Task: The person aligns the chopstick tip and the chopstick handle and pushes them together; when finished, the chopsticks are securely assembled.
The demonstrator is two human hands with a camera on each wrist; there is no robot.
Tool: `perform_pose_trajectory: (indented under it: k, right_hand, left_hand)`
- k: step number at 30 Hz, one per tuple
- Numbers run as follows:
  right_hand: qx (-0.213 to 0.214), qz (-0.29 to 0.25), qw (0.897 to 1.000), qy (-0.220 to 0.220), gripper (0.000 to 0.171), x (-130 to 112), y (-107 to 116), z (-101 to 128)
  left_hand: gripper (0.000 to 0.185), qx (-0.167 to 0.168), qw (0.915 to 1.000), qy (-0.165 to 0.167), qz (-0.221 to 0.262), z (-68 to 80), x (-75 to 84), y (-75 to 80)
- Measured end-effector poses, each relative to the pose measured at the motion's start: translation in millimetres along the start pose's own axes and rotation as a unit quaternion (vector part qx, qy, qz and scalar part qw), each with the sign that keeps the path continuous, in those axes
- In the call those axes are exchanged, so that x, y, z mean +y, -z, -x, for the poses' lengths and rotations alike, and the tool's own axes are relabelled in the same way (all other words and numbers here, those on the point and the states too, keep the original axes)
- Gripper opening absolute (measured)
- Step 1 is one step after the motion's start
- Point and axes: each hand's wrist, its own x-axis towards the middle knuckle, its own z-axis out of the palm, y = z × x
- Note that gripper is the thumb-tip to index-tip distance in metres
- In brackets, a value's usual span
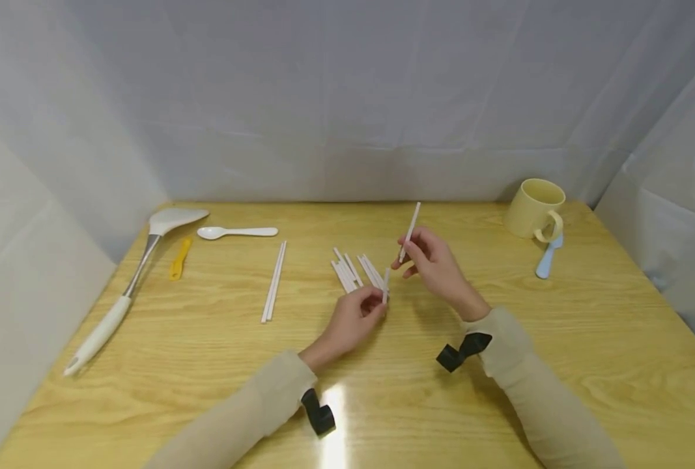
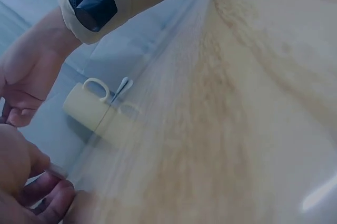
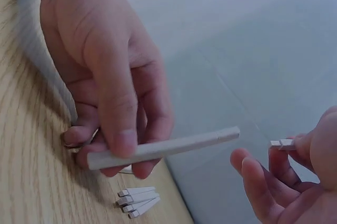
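Note:
My left hand (image 1: 355,319) pinches a short white stick (image 3: 163,147) near one end, between thumb and fingers. The stick points up toward the right hand, at the near side of a loose cluster of white sticks (image 1: 347,270). Raised above the table to the right, my right hand (image 1: 438,267) holds slim white stick material (image 1: 411,225), tilted upright; its square-looking ends (image 3: 281,144) show beyond the fingertips in the right wrist view. A gap separates the two hands. In the left wrist view the left hand's stick (image 2: 57,170) is mostly hidden by fingers.
Two longer white sticks (image 1: 273,280) lie side by side left of the cluster. Farther left are a white spoon (image 1: 236,232), a yellow piece (image 1: 180,258) and a long-handled ladle (image 1: 113,319). At right stand a yellow mug (image 1: 525,212) and a light-blue utensil (image 1: 546,260). Cloth surrounds the table.

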Motion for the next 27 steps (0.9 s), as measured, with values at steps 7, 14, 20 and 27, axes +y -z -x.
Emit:
perform_pose_trajectory:
  k: [7,14,20,27]
  right_hand:
    - [-0.030,0.012,0.999,0.022,0.017,3.2,-3.4,-0.6]
    - [-0.075,0.011,0.997,0.019,0.018,6.2,-14.4,2.6]
    - [-0.072,0.024,0.997,0.022,0.017,4.7,-22.6,3.3]
    - [-0.051,0.025,0.998,0.013,0.016,4.5,-15.9,4.7]
  left_hand:
    - [0.006,0.005,0.9996,-0.028,0.000,-1.6,-6.7,-4.2]
    - [0.008,0.001,0.9992,-0.034,-0.020,6.0,-12.0,-0.8]
    - [0.006,-0.003,0.9986,-0.039,-0.036,6.7,-16.6,3.3]
    - [0.005,-0.003,0.9982,-0.045,-0.038,3.0,-12.5,-2.6]
